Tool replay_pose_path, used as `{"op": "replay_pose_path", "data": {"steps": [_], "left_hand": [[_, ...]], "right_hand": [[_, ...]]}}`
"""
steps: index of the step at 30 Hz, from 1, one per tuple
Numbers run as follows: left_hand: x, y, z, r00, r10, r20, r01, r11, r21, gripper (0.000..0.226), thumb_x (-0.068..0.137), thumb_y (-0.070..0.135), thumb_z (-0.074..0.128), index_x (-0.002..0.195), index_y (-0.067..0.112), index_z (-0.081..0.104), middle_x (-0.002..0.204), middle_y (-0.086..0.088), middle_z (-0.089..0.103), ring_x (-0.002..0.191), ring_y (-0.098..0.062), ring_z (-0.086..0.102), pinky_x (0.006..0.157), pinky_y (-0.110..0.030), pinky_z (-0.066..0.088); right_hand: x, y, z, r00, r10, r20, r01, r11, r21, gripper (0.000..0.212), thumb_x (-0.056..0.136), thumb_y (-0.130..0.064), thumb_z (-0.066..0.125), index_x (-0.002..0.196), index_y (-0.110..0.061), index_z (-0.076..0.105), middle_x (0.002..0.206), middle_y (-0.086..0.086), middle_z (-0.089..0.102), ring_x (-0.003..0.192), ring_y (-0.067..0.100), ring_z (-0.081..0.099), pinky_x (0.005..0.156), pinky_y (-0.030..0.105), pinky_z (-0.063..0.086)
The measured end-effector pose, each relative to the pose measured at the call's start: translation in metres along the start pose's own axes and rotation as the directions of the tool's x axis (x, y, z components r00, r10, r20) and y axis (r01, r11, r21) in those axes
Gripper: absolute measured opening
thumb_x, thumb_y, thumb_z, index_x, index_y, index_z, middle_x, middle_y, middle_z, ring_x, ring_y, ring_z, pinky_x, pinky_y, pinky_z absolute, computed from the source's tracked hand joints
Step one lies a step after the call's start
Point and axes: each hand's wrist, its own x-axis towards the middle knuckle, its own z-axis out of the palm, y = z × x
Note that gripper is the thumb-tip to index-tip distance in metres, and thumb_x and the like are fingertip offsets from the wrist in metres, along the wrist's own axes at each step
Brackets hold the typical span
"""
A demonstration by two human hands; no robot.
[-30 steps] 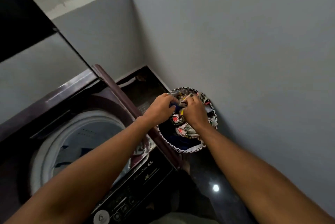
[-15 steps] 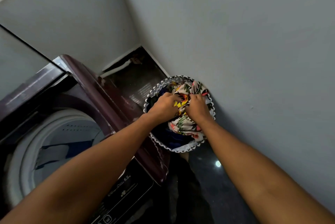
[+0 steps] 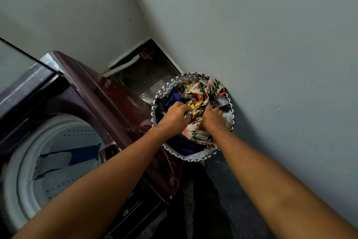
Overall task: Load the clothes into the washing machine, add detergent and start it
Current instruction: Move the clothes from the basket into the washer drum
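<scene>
Both hands are down in the laundry basket beside the washing machine, the left hand and right hand each with a curled grip bunching the floral garment. To lift it cleanly, gather the trailing cloth first. Then carry it left over the open drum, which already holds some laundry.

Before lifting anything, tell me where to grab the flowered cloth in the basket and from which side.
Grab the bunched ridge at the middle of the flowered cloth, from above. It lies crumpled on top of the pile in the basket, whose mouth opens upward. The left hand and right hand already clutch folds there from either side.
</scene>
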Motion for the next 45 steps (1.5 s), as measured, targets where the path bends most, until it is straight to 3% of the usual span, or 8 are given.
{"op": "replay_pose_path", "data": {"steps": [5,10,17,22,26,31,34,45], "left_hand": [[-0.001,0.005,0.003,0.999,-0.004,0.032,0.004,1.000,-0.013,0.034,0.096,0.017,0.057,0.130,0.020,0.060,0.138,-0.006,0.047,0.122,-0.020,0.051,0.096,-0.024,0.039],[-0.003,0.006,-0.001,0.987,-0.090,0.134,0.088,0.996,0.023,0.069,0.084,0.018,0.070,0.146,0.019,0.040,0.142,-0.010,0.043,0.132,-0.028,0.044,0.107,-0.039,0.040],[-0.027,0.027,-0.015,0.978,-0.013,0.207,0.059,0.974,-0.221,0.139,0.050,0.045,0.095,0.157,0.028,0.008,0.156,-0.003,0.027,0.140,-0.019,0.034,0.115,-0.037,0.036],[-0.049,0.057,-0.030,0.987,0.027,-0.159,-0.103,0.866,-0.490,0.096,0.054,0.026,0.097,0.134,0.029,0.042,0.116,0.019,0.058,0.103,0.016,0.054,0.084,-0.003,0.042],[-0.065,0.068,-0.053,0.973,0.012,-0.229,-0.114,0.891,-0.440,0.081,0.059,0.028,0.089,0.130,0.026,0.049,0.109,0.013,0.064,0.098,-0.003,0.061,0.087,-0.023,0.050],[-0.098,0.080,-0.089,0.951,0.022,-0.309,-0.176,0.859,-0.480,0.060,0.065,0.029,0.083,0.118,0.027,0.058,0.098,0.016,0.066,0.088,0.007,0.061,0.079,-0.016,0.050],[-0.124,0.084,-0.108,0.933,0.002,-0.359,-0.203,0.826,-0.526,0.044,0.064,0.028,0.080,0.104,0.028,0.062,0.090,0.013,0.069,0.081,0.006,0.063,0.073,-0.017,0.051],[-0.227,0.042,-0.166,0.877,-0.097,-0.470,-0.287,0.679,-0.676,0.074,0.061,0.017,0.081,0.130,0.030,0.061,0.112,0.007,0.073,0.105,-0.011,0.068,0.098,-0.041,0.053]], "right_hand": [[-0.009,-0.004,-0.006,0.996,-0.087,-0.027,0.090,0.988,0.128,0.024,0.092,-0.019,0.058,0.112,-0.006,0.063,0.115,0.016,0.067,0.103,0.036,0.065,0.078,0.039,0.052],[-0.018,-0.018,-0.047,0.995,0.060,0.077,-0.088,0.899,0.429,0.029,0.089,-0.026,0.050,0.106,-0.008,0.066,0.114,0.015,0.068,0.096,0.034,0.064,0.073,0.033,0.045],[-0.043,-0.037,-0.113,0.919,-0.122,0.375,-0.077,0.877,0.473,0.033,0.095,-0.015,0.039,0.100,-0.001,0.068,0.106,0.022,0.068,0.098,0.039,0.066,0.079,0.040,0.055],[-0.066,-0.048,-0.157,0.843,-0.143,0.519,-0.135,0.877,0.461,0.046,0.090,-0.020,0.042,0.065,-0.002,0.076,0.089,0.023,0.074,0.082,0.039,0.070,0.076,0.045,0.058],[-0.089,-0.058,-0.181,0.854,-0.142,0.501,-0.130,0.874,0.469,0.049,0.089,-0.019,0.041,0.056,-0.002,0.074,0.084,0.023,0.071,0.083,0.040,0.070,0.080,0.046,0.057],[-0.129,-0.073,-0.213,0.870,-0.251,0.424,-0.006,0.855,0.519,0.042,0.096,-0.013,0.042,0.064,-0.006,0.068,0.054,0.008,0.066,0.043,0.019,0.062,0.043,0.019,0.048],[-0.148,-0.085,-0.226,0.851,-0.266,0.453,-0.017,0.848,0.530,0.024,0.090,-0.023,0.052,0.086,-0.006,0.068,0.075,0.012,0.067,0.061,0.026,0.063,0.051,0.028,0.055],[-0.222,-0.148,-0.225,0.538,-0.714,0.448,0.047,0.556,0.830,0.056,0.104,-0.020,0.031,0.078,-0.008,0.079,0.083,0.009,0.074,0.075,0.017,0.069,0.073,0.027,0.057]]}}
